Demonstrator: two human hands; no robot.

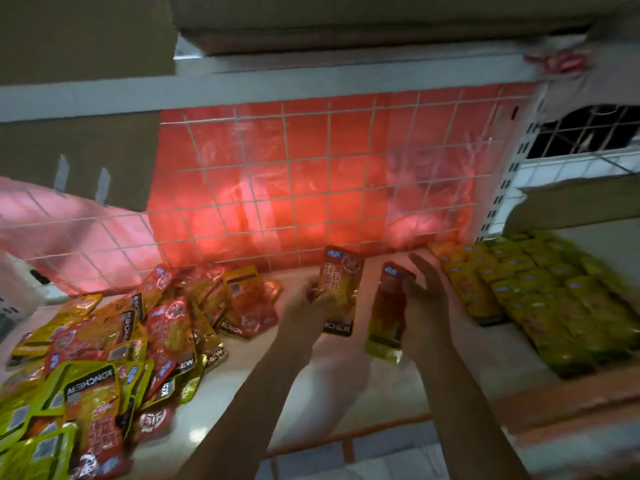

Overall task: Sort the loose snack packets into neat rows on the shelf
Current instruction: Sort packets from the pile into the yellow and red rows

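Note:
A loose pile of red and yellow snack packets (104, 348) covers the left part of the white shelf (263, 393). On the right of the shelf lie neat rows of yellow packets (540, 299). My left hand (308, 299) grips one red-and-yellow packet (341, 289) upright above the middle of the shelf. My right hand (426, 303) holds a second red-and-yellow packet (389, 310) by its right edge, with the fingers mostly straight, just left of the rows.
A wire grid (311, 174) with red plastic behind it backs the shelf. Cardboard boxes (76, 98) stand at the upper left and on the shelf above. A white perforated upright (502, 188) stands at the right, and the floor shows below the shelf's front edge.

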